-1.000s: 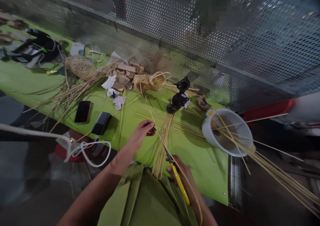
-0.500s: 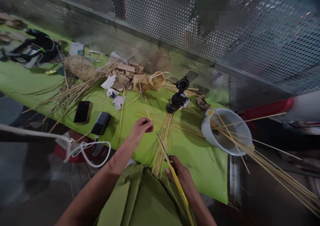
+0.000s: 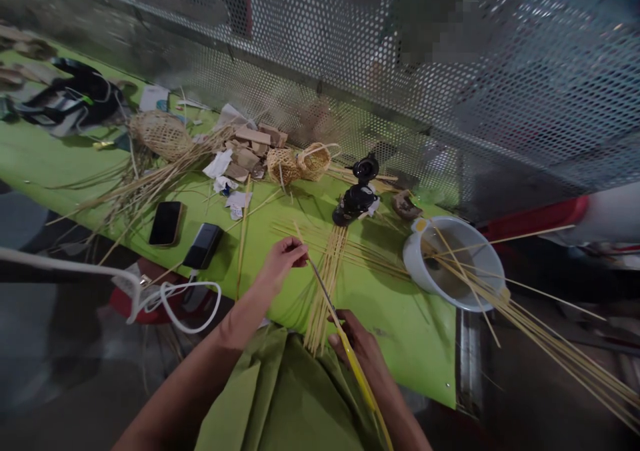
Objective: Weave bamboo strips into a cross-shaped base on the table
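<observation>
My left hand (image 3: 283, 261) is closed in a pinch on a thin bamboo strip (image 3: 299, 232) above the green table (image 3: 400, 331). My right hand (image 3: 360, 348) is wrapped round yellow-handled scissors (image 3: 345, 341), whose blades point up toward the left hand's fingertips. Just right of the left hand lies a bundle of bamboo strips (image 3: 327, 284) crossed over other strips. A green cloth (image 3: 280, 398) lies over my lap below both hands.
A white bowl (image 3: 453, 261) holding long strips stands at the right. A black device (image 3: 357, 194) stands behind the bundle. Small woven baskets (image 3: 297, 161), wooden blocks (image 3: 253, 148), a phone (image 3: 166, 222), a power bank (image 3: 203, 244) with white cable and a perforated metal screen (image 3: 450, 71) surround.
The scissors closed and swung nearer the left hand's fingertips. The left hand shifted slightly down-right after pulling back; its pinch on the strip held.
</observation>
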Tool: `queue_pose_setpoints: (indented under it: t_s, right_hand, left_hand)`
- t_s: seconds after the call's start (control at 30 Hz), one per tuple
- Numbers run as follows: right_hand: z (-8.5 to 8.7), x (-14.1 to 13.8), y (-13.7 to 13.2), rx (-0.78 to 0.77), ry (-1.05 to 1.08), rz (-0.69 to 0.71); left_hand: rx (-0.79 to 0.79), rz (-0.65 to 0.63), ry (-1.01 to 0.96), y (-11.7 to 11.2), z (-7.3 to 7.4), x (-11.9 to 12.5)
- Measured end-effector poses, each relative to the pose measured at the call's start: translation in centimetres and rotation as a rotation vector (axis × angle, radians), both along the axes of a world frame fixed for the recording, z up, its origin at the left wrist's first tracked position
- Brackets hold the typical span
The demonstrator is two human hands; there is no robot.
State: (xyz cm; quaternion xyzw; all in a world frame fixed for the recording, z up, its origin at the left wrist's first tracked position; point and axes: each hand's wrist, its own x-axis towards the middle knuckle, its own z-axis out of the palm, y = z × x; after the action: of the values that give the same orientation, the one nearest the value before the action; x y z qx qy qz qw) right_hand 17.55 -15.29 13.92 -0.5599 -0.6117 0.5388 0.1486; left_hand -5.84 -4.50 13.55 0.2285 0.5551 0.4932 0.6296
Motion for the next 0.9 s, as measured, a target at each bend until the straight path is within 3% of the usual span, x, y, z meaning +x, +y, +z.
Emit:
queue_pose_setpoints:
  t_s: [0.33,0.6,0.8,0.9]
  right_hand:
    - [-1.7,0.2,-0.6,-0.029,0.071,-0.043]
    - [-0.5,0.3,-0.2,-0.049,0.053,-0.001]
    - [-1.1,0.3,-0.1,-0.004,0.028,-0.063]
    - [-1.2,0.3,-0.1,-0.064,0.031,-0.072]
  left_hand:
    - [0.014,-0.031,0.015,-0.1,0.3,0.0]
    - [0.003,-0.043,-0.003,-0.4,0.2,0.7]
    - [-0.009,-0.044,-0.018,-0.5,0.4,0.9]
    - [-0.013,-0.045,-0.021,-0.6,0.4,0.9]
